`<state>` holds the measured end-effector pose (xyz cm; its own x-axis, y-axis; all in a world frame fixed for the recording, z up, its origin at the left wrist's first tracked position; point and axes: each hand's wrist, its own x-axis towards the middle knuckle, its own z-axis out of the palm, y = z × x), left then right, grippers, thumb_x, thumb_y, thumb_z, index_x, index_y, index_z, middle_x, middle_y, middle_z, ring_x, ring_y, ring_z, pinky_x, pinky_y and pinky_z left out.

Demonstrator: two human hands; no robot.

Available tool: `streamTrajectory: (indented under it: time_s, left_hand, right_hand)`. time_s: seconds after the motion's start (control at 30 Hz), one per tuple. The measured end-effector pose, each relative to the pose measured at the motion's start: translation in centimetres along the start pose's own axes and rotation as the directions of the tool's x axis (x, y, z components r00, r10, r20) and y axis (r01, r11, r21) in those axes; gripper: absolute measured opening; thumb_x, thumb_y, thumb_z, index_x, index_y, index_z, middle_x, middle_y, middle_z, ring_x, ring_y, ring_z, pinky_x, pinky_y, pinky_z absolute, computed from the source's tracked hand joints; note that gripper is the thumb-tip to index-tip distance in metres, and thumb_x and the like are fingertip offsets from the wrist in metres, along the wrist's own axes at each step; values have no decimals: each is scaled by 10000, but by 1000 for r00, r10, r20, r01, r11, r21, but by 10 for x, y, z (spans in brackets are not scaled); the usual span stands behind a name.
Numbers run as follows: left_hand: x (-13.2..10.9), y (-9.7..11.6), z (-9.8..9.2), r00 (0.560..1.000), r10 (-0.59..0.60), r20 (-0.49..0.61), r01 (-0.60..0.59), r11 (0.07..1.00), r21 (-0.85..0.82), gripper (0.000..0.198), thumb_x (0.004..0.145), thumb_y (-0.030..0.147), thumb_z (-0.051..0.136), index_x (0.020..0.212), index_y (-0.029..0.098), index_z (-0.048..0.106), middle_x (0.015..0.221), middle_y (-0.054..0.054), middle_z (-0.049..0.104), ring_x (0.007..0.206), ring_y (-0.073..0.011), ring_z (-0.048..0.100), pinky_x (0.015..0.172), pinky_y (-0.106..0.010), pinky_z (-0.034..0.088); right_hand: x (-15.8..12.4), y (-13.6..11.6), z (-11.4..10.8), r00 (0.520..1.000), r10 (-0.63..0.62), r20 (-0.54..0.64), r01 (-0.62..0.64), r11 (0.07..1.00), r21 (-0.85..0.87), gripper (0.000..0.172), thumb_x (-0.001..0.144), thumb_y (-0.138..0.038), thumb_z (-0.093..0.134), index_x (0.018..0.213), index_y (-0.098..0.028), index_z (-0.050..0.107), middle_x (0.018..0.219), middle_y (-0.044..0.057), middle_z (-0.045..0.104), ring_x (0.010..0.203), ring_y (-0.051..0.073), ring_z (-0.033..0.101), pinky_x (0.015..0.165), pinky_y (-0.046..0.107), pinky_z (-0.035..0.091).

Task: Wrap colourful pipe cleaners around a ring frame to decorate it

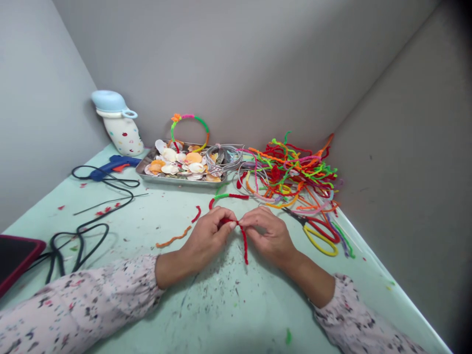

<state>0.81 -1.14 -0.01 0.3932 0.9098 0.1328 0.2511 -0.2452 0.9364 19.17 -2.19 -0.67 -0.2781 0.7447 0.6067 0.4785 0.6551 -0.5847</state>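
Observation:
A red pipe cleaner (245, 246) hangs down between my two hands, its upper part pinched at their fingertips. My left hand (214, 233) is closed on the red piece, with thumb and forefinger pressed together. From the right, my right hand (269, 233) pinches the same piece, nearly touching the left fingertips. Just behind the hands curves a wire wrapped in red and green (221, 196). A short red piece (196, 214) and an orange piece (173, 237) lie left of my left hand.
A metal tray (180, 183) of shells stands behind, with a colourful ring (201, 121) upright on it. Right of it are a pipe cleaner heap (295, 167) and scissors (320, 236). At left are a bottle (123, 132), blue glue gun (114, 164), black cable (81, 231) and red-edged device (18, 258).

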Motion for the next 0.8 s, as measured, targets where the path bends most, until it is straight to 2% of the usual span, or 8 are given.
streamTrajectory:
  time_s: [0.13, 0.23, 0.3, 0.4, 0.53, 0.67, 0.8]
  left_hand:
    - [1, -1, 0, 1000, 30, -4, -30, 999, 27, 122, 875, 230, 490, 883, 172, 597, 744, -2, 578, 664, -138, 515, 600, -237, 397]
    - [1, 1, -1, 996, 85, -14, -83, 993, 83, 114, 877, 218, 492, 873, 169, 594, 792, -11, 592, 736, -150, 531, 656, -252, 406]
    - [0, 3, -1, 992, 128, -12, -125, 983, 134, 110, 879, 205, 492, 867, 166, 595, 818, -14, 592, 769, -154, 531, 693, -264, 405]
    - [-1, 5, -1, 985, 174, 12, -173, 965, 195, 114, 884, 187, 489, 864, 165, 600, 815, -11, 577, 780, -155, 527, 712, -273, 398]
    - [-1, 5, -1, 979, 198, 39, -201, 952, 230, 126, 889, 161, 480, 870, 167, 605, 814, -11, 566, 784, -155, 522, 712, -272, 395]
    - [-1, 5, 0, 980, 198, 33, -200, 954, 225, 131, 892, 154, 479, 886, 165, 610, 830, -13, 569, 777, -148, 523, 706, -267, 396]
    - [-1, 4, 0, 980, 198, 14, -197, 960, 199, 127, 897, 169, 481, 905, 164, 608, 847, -17, 581, 794, -150, 533, 723, -272, 407]
  right_hand:
    - [1, -1, -2, 999, -35, 17, 36, 999, -33, 168, 824, -114, 571, 849, -248, 669, 812, 20, 690, 791, 180, 612, 786, 377, 444]
    - [1, -1, -5, 998, -28, 50, 28, 1000, 14, 177, 810, -122, 552, 888, -233, 664, 841, 31, 678, 825, 193, 601, 805, 386, 433]
    - [0, 0, -7, 997, 22, 75, -28, 996, 83, 160, 820, -157, 539, 896, -223, 663, 853, 39, 670, 841, 201, 598, 809, 386, 437]
    - [0, 1, -7, 981, 158, 110, -175, 972, 160, 121, 854, -225, 533, 819, -209, 648, 805, 35, 646, 798, 191, 589, 781, 360, 448]
    - [0, 0, -4, 956, 271, 116, -286, 947, 144, 76, 835, -246, 579, 777, -209, 612, 761, 13, 612, 764, 178, 573, 756, 330, 442]
    - [1, -1, -4, 958, 267, 101, -276, 956, 96, 19, 818, -231, 603, 816, -213, 612, 791, 7, 622, 818, 184, 575, 805, 338, 427]
    - [3, -1, -5, 969, 207, 134, -216, 975, 55, 43, 839, -236, 598, 849, -215, 634, 803, 9, 635, 840, 188, 566, 866, 371, 400]
